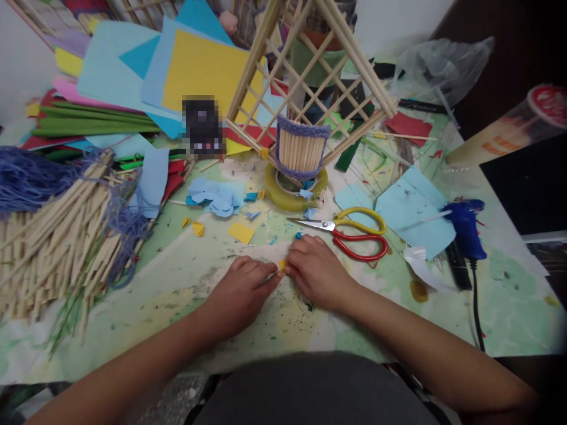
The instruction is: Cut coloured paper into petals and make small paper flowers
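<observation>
The table [170, 283] (pale green, heavily stained) bears scissors [328, 225] just beyond the right hand [321, 271], a yellow paper piece [241, 233] beyond the left hand [241, 292], a tape roll [283, 199] farther ahead of both, and bundled sticks [57, 242] well to their left.

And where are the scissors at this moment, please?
The head view shows the scissors a little right of centre, lying just beyond the right hand, with light-blue paper to their right.
</observation>
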Tool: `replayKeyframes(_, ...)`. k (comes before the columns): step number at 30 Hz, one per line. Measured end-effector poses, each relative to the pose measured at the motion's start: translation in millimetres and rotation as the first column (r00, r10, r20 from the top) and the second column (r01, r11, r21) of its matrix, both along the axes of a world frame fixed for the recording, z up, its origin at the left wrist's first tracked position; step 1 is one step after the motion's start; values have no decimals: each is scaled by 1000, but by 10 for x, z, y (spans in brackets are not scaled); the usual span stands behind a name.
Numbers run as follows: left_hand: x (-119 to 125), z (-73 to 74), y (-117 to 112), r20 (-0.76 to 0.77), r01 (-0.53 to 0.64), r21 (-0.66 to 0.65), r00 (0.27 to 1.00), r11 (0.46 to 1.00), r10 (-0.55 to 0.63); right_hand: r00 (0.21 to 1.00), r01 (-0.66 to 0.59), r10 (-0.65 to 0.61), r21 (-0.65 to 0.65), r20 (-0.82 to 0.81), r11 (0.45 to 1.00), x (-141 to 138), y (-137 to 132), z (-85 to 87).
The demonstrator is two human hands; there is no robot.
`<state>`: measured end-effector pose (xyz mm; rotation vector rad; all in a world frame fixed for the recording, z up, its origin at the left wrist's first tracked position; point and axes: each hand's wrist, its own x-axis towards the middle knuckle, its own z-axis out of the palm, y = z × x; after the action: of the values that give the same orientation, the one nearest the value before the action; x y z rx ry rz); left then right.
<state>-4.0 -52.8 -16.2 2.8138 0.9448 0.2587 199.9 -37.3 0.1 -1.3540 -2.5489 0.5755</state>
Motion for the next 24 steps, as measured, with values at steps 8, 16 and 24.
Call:
replayKeyframes(8, 28, 83, 5, 6, 17, -12, 1000, 1000, -17, 997, 78, -78, 14, 16, 997, -12, -9, -6)
replayKeyframes(16, 38, 72, 9, 79, -90, -200, 991, 976, 108, 997, 65, -65, 1, 43, 998, -32, 3, 31)
replayKeyframes(24, 5, 5, -11, 77, 43, -56, 996, 997, -39, 996, 73, -72, -10, 43, 997, -22, 7, 29)
